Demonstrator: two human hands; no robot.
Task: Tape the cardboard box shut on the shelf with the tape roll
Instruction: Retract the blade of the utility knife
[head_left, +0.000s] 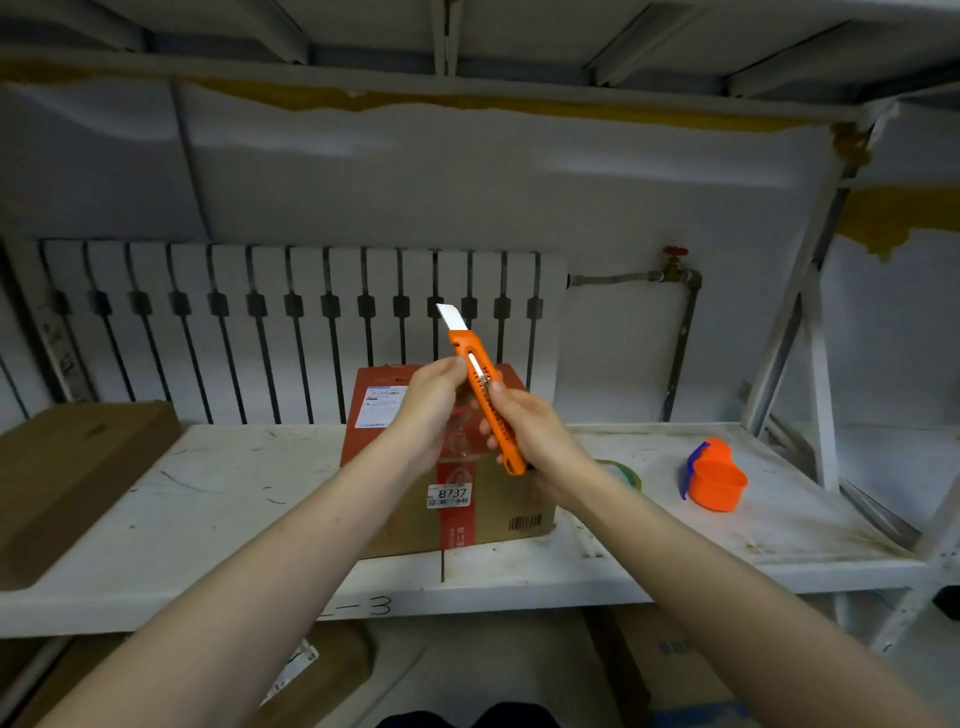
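A brown and red cardboard box (470, 512) with white labels stands in the middle of the white shelf (208, 499). Above it I hold an orange utility knife (480, 384) tilted upward, its white blade extended at the top. My right hand (524, 431) grips the knife's lower handle. My left hand (434, 402) touches the handle near its upper end, with a strip of clear tape hanging between the hands. The clear tape roll (623, 470) lies on the shelf right of the box, mostly hidden behind my right wrist.
An orange tape dispenser (714, 480) with a blue part sits on the shelf to the right. A flat brown box (67, 467) lies at the left end. A radiator (291, 322) stands behind. More cartons (675, 670) sit below the shelf.
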